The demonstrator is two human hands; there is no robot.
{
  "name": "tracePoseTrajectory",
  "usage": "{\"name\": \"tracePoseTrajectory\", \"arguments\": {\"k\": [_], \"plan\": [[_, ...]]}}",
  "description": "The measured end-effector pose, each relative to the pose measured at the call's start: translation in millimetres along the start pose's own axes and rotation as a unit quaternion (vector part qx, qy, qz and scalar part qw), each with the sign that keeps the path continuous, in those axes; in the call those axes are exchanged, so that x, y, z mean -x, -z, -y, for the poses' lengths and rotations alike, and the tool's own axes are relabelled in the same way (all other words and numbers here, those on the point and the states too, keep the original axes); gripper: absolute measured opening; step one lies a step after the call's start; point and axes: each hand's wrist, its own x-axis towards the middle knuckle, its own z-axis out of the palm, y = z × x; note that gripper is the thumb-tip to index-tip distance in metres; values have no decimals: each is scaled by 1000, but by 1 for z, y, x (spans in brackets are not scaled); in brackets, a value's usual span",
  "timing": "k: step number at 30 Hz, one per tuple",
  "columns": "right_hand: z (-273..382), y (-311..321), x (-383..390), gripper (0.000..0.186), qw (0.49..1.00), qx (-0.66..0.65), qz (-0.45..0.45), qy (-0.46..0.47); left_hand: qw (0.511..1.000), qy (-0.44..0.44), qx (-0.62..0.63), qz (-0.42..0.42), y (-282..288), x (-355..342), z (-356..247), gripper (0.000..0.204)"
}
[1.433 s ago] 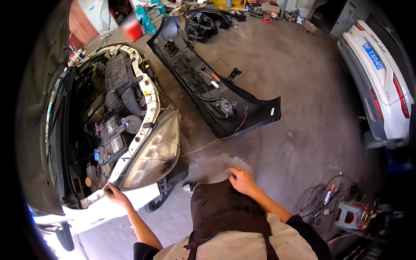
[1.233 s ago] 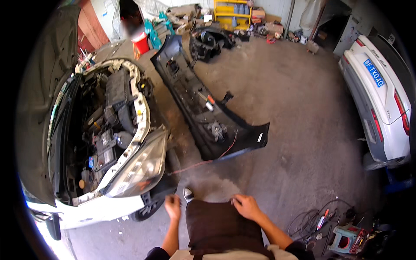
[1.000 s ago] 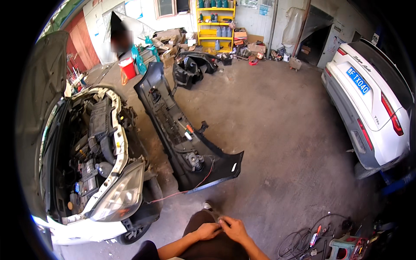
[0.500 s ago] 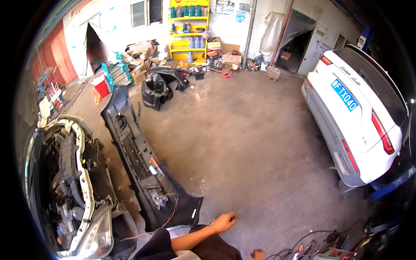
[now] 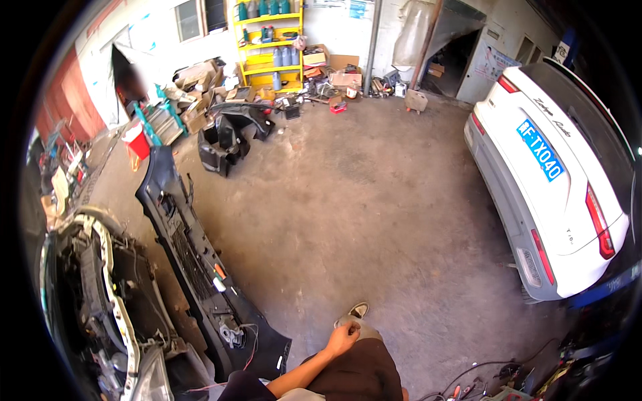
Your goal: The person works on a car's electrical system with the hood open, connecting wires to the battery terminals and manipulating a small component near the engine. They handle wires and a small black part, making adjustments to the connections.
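My left hand hangs over my dark-clothed leg, fingers curled in; whether anything lies inside them is hidden. Of my right hand, only a sliver of skin shows at the lower edge. To the left of my legs a black car bumper lies on the floor with its inner side up. On it rest an orange-handled tool, a small white piece and a grey metal part with thin wires. Neither hand touches the bumper. One shoe shows ahead of my left hand.
A car with its front stripped stands at left. A white car is at right. Black plastic liners, a red bucket, a yellow shelf and cardboard boxes stand farther off. Tools and a cable lie lower right.
My view has shifted, so the bumper and shelf sit farther left. My left hand is in front of my leg now, and a shoe has come into view. The right hand has mostly left the picture.
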Motion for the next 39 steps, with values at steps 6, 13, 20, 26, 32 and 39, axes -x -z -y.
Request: {"name": "tracePoseTrajectory", "arguments": {"k": [6, 13, 20, 26, 32, 39], "plan": [[117, 155, -145, 36, 985, 43, 130, 104, 994, 19, -67, 87, 19, -82, -62, 24], [259, 317, -142, 31, 928, -349, -115, 56, 973, 25, -124, 195, -16, -233, -137, 21], [175, 234, -145, 33, 843, -468, -133, -229, 859, -49, -244, 448, -168, -323, -215, 23], [104, 104, -103, 17, 847, -254, -185, -429, 774, -54, -218, 592, -332, -347, -248, 21], [134, 219, -106, 27, 377, -707, -304, -516, 621, -96, -295, 720, -468, -357, -283, 20], [201, 194, -220, 33, 546, -628, -242, -499, 442, -245, -366, 782, -628, -308, -313, 20]]}}
